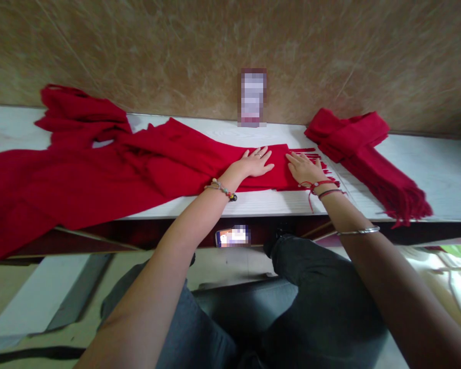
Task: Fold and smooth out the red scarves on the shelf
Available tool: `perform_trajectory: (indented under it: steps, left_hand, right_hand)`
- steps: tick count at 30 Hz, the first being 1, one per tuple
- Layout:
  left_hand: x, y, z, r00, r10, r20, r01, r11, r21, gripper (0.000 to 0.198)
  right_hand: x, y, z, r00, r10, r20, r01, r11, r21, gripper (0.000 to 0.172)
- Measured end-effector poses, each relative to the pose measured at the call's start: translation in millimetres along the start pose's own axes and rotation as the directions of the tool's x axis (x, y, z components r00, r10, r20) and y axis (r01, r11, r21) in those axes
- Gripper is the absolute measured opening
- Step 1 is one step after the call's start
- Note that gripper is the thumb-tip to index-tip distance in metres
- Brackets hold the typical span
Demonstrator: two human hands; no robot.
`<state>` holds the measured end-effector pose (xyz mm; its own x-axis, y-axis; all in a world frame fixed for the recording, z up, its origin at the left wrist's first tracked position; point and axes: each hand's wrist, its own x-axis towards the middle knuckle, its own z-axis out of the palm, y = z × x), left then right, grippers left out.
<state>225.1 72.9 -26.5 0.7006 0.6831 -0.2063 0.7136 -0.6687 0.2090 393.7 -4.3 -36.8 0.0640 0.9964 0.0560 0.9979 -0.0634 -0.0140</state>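
A long red scarf point(200, 159) lies along the white table, flat and straight at its right part and rumpled toward the left. My left hand point(255, 162) rests on it with fingers spread and palm down. Just to the right, my right hand point(305, 166) lies flat near the scarf's fringed end, its fingertips touching the red cloth. Part of the fringe point(311, 152) shows beyond and beside that hand. The left end of the scarf hangs over the table's front edge.
A second red scarf point(353, 138), folded across itself, lies at the right on the white table point(438, 169). A blurred-out upright item point(252, 97) leans on the brown marbled wall point(157, 56). Below the tabletop sits a phone point(232, 237) with a lit screen.
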Motion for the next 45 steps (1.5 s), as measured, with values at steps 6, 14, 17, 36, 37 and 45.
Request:
perform_trajectory:
  steps: [6, 14, 17, 36, 37, 45]
  left_hand:
    - [-0.3, -3.8, 4.1, 0.998, -0.009, -0.056, 0.008, 1.000, -0.020, 0.069]
    - [-0.8, -6.5, 5.1, 0.997, -0.023, -0.077, 0.023, 1.000, -0.013, 0.074]
    - [-2.1, -6.1, 4.3, 0.998, -0.029, -0.063, 0.028, 0.999, -0.019, 0.073]
    - [-5.8, -3.2, -0.6, 0.998, -0.059, -0.009, 0.059, 0.998, 0.025, 0.073]
    - [-6.0, -2.8, -0.8, 0.998, -0.060, -0.007, 0.060, 0.998, 0.028, 0.073]
    - [-5.0, -4.9, 0.2, 0.999, -0.049, -0.005, 0.049, 0.998, 0.026, 0.074]
  right_hand:
    - [6.8, 9.6, -11.6, 0.989, 0.086, -0.118, -0.098, 0.990, -0.100, 0.049]
    - [36.1, -23.0, -1.6, 0.998, -0.036, -0.043, 0.038, 0.998, 0.047, 0.049]
    - [34.7, -19.4, 5.8, 1.000, -0.007, 0.009, 0.006, 0.996, 0.094, 0.051]
    - [38.1, -8.0, -0.8, 0.993, -0.080, -0.083, 0.084, 0.995, 0.056, 0.051]
    - [38.6, -9.2, 0.9, 0.995, -0.091, -0.043, 0.094, 0.993, 0.065, 0.051]
    - [42.1, 9.7, 11.4, 1.000, 0.021, 0.010, -0.022, 0.997, 0.075, 0.050]
